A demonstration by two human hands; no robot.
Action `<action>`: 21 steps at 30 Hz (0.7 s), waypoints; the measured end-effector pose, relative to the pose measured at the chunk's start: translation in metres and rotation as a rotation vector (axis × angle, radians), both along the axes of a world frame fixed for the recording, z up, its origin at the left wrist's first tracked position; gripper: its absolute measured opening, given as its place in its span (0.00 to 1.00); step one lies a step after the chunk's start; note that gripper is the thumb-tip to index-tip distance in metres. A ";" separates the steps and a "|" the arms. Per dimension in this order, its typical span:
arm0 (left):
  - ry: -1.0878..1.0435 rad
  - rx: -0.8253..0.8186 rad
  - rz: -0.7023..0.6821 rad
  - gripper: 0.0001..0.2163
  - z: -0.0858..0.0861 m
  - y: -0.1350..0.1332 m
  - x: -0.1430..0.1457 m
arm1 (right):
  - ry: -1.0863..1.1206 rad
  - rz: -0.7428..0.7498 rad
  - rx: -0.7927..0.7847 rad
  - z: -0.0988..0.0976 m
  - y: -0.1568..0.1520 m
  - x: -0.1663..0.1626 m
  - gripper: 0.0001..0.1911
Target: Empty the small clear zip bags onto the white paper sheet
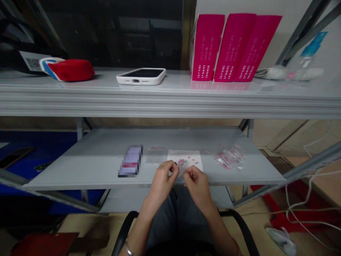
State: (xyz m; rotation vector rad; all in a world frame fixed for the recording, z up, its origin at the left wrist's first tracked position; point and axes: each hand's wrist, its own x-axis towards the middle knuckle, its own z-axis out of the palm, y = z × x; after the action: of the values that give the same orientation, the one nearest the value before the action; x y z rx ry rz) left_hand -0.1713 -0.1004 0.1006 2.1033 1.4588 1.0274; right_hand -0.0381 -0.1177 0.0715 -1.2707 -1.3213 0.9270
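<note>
Pinching one clear bag (182, 169), left hand (163, 177) and right hand (196, 180) hover over the grey shelf (93, 160).

The left hand (164, 176) and the right hand (196, 180) are held close side by side, thumbs and forefingers pinched shut at facing tips, forearms angled back and apart behind the grip.

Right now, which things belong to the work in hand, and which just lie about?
In hand: left hand and right hand pinching a small clear bag; white sheet with pink bits; pile of filled bags.
Lying about: phone; red cloth item; three pink boxes.
</note>
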 end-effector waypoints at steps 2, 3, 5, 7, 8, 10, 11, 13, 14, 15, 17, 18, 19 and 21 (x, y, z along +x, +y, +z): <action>-0.024 0.062 -0.022 0.04 -0.001 -0.001 0.002 | 0.030 -0.008 0.003 -0.002 0.000 -0.001 0.08; -0.001 0.086 -0.043 0.05 -0.003 -0.002 0.003 | 0.039 -0.003 0.006 -0.002 -0.001 -0.002 0.08; 0.112 0.102 -0.079 0.08 -0.005 -0.003 0.004 | 0.043 0.008 0.009 -0.003 -0.002 -0.002 0.09; 0.242 0.086 -0.082 0.11 -0.006 -0.004 0.004 | 0.034 0.000 0.009 -0.003 -0.005 -0.003 0.09; 0.288 0.075 -0.071 0.11 -0.006 -0.005 0.005 | 0.031 -0.008 0.007 -0.004 -0.006 -0.004 0.09; 0.330 0.065 -0.059 0.11 -0.005 -0.006 0.004 | 0.062 -0.024 -0.013 -0.006 -0.009 -0.005 0.11; 0.337 0.071 -0.063 0.12 -0.004 -0.007 0.004 | 0.107 -0.028 -0.043 -0.007 -0.010 -0.005 0.12; 0.341 0.097 -0.077 0.15 -0.003 -0.007 0.002 | 0.273 -0.009 -0.170 -0.008 -0.013 -0.006 0.17; 0.344 0.111 -0.086 0.17 -0.003 -0.007 0.001 | 0.386 0.022 -0.263 -0.009 -0.013 -0.006 0.19; 0.350 0.123 -0.095 0.18 -0.003 -0.006 0.000 | 0.506 0.067 -0.360 -0.009 -0.014 -0.005 0.22; 0.363 0.138 -0.113 0.19 -0.004 -0.005 -0.001 | 0.738 0.180 -0.530 -0.008 -0.014 -0.003 0.25; 0.367 0.140 -0.127 0.20 -0.004 -0.004 -0.002 | 0.842 0.231 -0.587 -0.007 -0.013 -0.001 0.25; 0.368 0.141 -0.146 0.20 -0.003 -0.004 -0.002 | 0.940 0.267 -0.621 -0.006 -0.012 0.001 0.24; 0.361 0.142 -0.195 0.18 -0.002 -0.005 0.000 | 1.112 0.288 -0.640 -0.006 -0.009 0.004 0.20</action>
State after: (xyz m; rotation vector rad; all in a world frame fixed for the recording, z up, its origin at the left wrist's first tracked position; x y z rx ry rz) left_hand -0.1715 -0.1054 0.0990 2.5786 1.3289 0.7236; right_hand -0.0345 -0.1264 0.0656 -0.7290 -0.3025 1.9775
